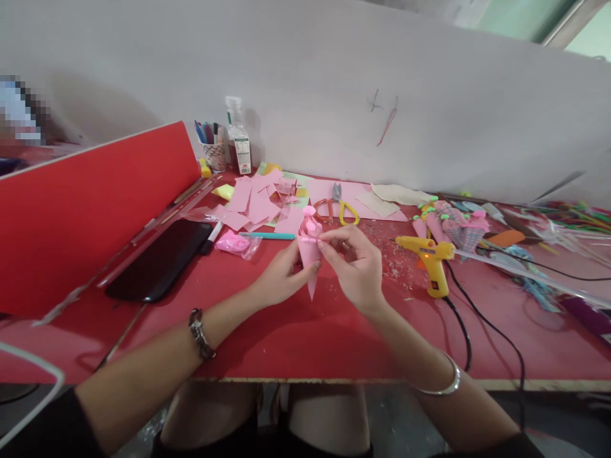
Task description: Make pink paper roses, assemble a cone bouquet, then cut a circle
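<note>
At center frame, over a red table, a person's left hand clasps a pink paper cone, tip down, while the right hand pinches its rim. A yellow glue gun sits right of center; beyond, scissors lie on a pink sheet, and a bottle stands by the wall, upper left.

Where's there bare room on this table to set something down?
The widest patch is below the cone, between left forearm and right forearm, to the front edge of the table. Smaller ones: left forearm to phone, right forearm to cord. It's crowded behind the cone, with paper and scissors, and right of the glue gun.
</note>
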`<state>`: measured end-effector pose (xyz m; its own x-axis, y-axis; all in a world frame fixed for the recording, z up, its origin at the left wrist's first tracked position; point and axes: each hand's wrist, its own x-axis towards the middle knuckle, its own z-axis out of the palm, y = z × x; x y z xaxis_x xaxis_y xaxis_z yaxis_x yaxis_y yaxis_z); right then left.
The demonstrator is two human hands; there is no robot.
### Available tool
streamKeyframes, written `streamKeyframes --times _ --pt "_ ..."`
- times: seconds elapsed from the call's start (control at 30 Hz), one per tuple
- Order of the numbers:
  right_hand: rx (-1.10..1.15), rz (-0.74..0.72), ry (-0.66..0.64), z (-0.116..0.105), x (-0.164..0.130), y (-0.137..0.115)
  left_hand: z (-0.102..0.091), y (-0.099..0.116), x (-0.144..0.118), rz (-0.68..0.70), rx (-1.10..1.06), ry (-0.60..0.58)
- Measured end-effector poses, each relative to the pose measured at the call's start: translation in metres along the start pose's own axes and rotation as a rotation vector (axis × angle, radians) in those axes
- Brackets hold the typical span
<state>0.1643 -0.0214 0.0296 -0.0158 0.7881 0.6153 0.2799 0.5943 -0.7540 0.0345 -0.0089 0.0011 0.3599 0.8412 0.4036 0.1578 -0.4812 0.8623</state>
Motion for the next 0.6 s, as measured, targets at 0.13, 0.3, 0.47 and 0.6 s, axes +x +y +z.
streamKeyframes --times 0.13,0.3,0.47,0.6 --pt "0.017 -0.024 -0.027 -0.0005 -0.0004 0.0008 -0.0023 -0.0004 0.0001 0.032 0.084 -0.014" --pt "0.027 -0.058 -0.047 -0.0007 0.0015 0.0004 -0.0037 -0.0008 0.0008 0.063 0.14 0.0" --pt "-0.001 -0.074 -0.038 -0.001 0.0007 -0.0008 -0.0049 0.0002 0.0009 0.047 0.211 -0.02" --pt "0.012 -0.069 -0.04 -0.0001 -0.0058 -0.0001 -0.0072 0.0001 0.0005 -0.031 0.31 -0.051"
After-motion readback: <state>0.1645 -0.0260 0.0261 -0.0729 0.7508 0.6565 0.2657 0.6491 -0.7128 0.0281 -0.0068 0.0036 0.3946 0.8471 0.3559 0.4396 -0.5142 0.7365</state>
